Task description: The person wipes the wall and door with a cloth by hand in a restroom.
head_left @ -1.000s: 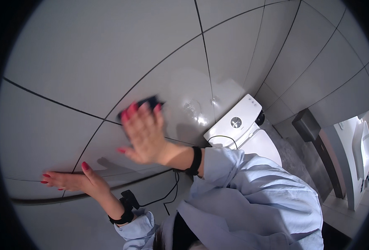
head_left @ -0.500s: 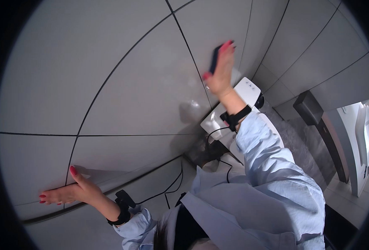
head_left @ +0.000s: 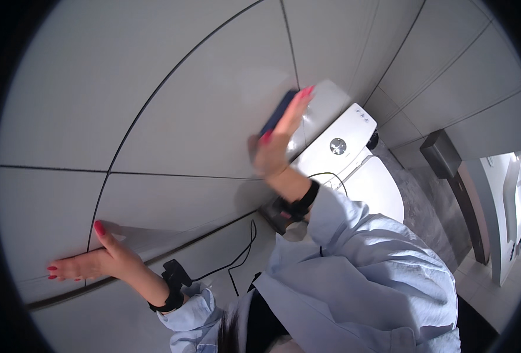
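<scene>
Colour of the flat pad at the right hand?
Dark navy blue; the pad shows best in the head view.

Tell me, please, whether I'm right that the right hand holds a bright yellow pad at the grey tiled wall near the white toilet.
Not quite: the pad is dark blue, not yellow, as the head view shows. The right hand does hold it at the grey tiled wall near the white toilet.

the grey floor (mottled, like stone) bears a white toilet.
</scene>
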Demonstrator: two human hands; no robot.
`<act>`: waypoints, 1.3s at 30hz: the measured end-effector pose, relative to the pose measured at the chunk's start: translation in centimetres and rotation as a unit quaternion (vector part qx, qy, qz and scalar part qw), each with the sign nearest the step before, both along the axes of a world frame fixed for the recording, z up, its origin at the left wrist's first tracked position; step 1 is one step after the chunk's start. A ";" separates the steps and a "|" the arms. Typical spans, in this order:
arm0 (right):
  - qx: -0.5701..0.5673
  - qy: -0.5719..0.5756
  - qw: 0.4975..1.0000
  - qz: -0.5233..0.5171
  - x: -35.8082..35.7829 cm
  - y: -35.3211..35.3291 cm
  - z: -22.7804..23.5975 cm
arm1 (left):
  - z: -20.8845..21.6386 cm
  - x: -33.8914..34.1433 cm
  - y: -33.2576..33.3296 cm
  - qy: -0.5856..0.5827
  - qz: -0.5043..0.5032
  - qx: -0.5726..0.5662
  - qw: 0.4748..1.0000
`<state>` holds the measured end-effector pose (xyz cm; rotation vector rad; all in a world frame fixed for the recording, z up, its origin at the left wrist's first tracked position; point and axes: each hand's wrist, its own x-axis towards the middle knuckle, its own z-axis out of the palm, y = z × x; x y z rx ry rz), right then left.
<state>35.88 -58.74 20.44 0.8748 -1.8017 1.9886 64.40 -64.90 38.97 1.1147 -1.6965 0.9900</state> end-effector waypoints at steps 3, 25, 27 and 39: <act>0.002 0.198 0.979 0.043 7.6 -0.9 -3.5 | 0.4 -1.5 0.2 0.001 -0.008 0.010 1.000; -0.014 -0.128 0.991 -0.021 -15.2 3.3 -11.1 | 0.7 -1.5 0.3 -0.001 -0.015 -0.024 1.000; -0.045 -0.158 0.985 -0.047 -16.2 2.9 -8.0 | -0.2 -1.4 -0.3 0.007 -0.036 -0.021 0.999; 0.014 0.350 0.937 0.000 -3.3 0.3 23.1 | -0.4 -2.4 0.6 0.074 -0.011 -0.010 0.997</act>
